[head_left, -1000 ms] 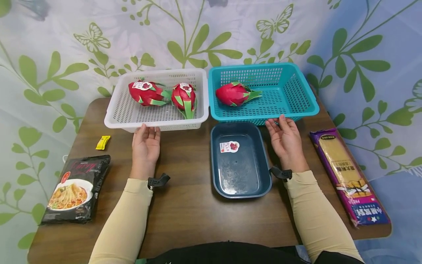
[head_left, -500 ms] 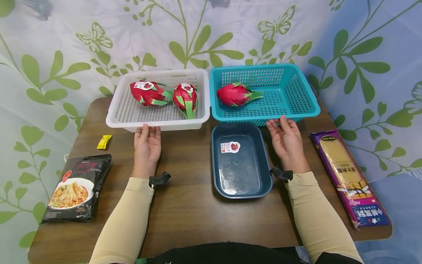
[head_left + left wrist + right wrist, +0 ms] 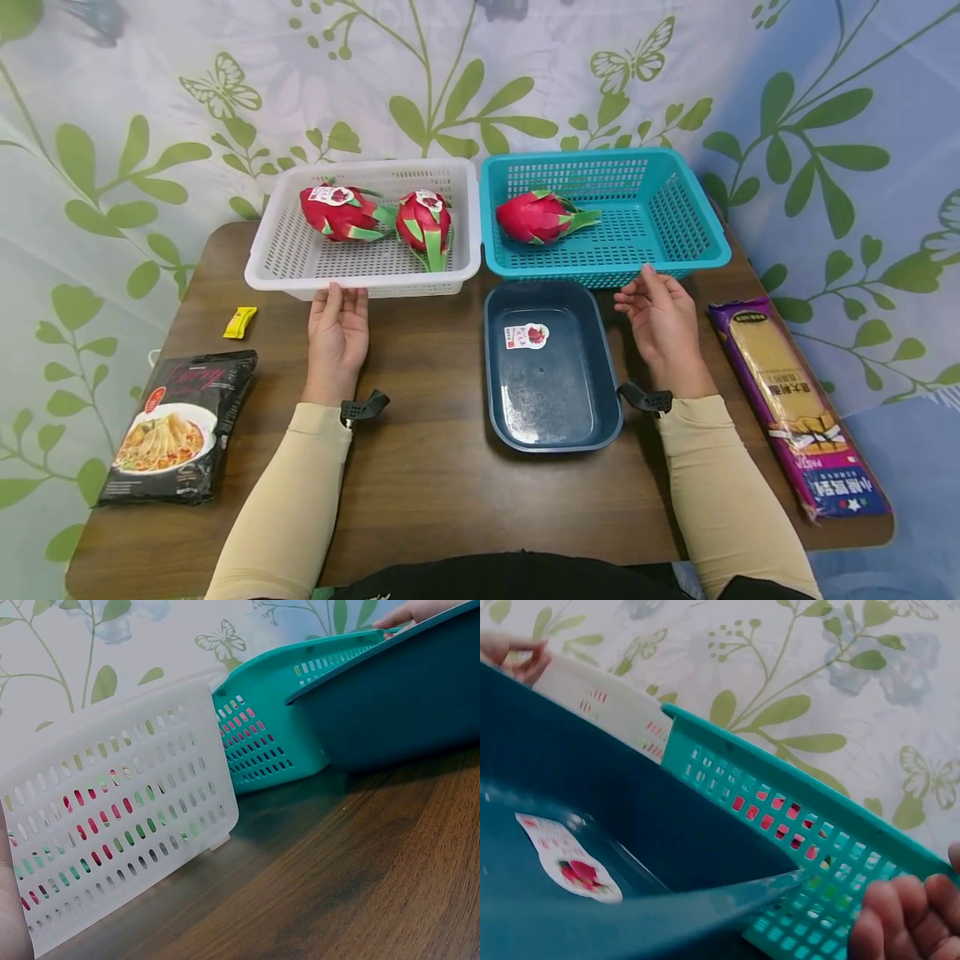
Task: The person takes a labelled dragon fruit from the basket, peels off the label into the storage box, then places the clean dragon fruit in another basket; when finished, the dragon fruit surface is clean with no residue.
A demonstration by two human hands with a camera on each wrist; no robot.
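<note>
In the head view a white basket (image 3: pixel 360 271) holds two red dragon fruits, one lying sideways (image 3: pixel 341 218) and one pointing its leaves forward (image 3: pixel 423 223). My left hand (image 3: pixel 337 346) is palm up at its front rim, fingertips at or just under the edge; whether they bear on it I cannot tell. A teal basket (image 3: pixel 675 208) stands beside it with a single dragon fruit (image 3: pixel 536 217) inside. Just before its front wall is my right hand (image 3: pixel 663 325), fingers loosely bent and holding nothing. The right wrist view shows these fingertips (image 3: pixel 907 915) near the teal mesh.
A dark blue tub (image 3: pixel 551 408) with a fruit sticker (image 3: pixel 527 336) inside stands in front of the teal basket. A black noodle packet (image 3: pixel 176 429) and a small yellow sachet (image 3: pixel 239 322) lie left. A purple pasta pack (image 3: pixel 798 408) lies along the right edge of the wooden table (image 3: pixel 427 500).
My right hand has drawn slightly right and away from the teal basket's front rim, its fingers bending a little more. The left hand stays at the white basket. The head view shifts slightly.
</note>
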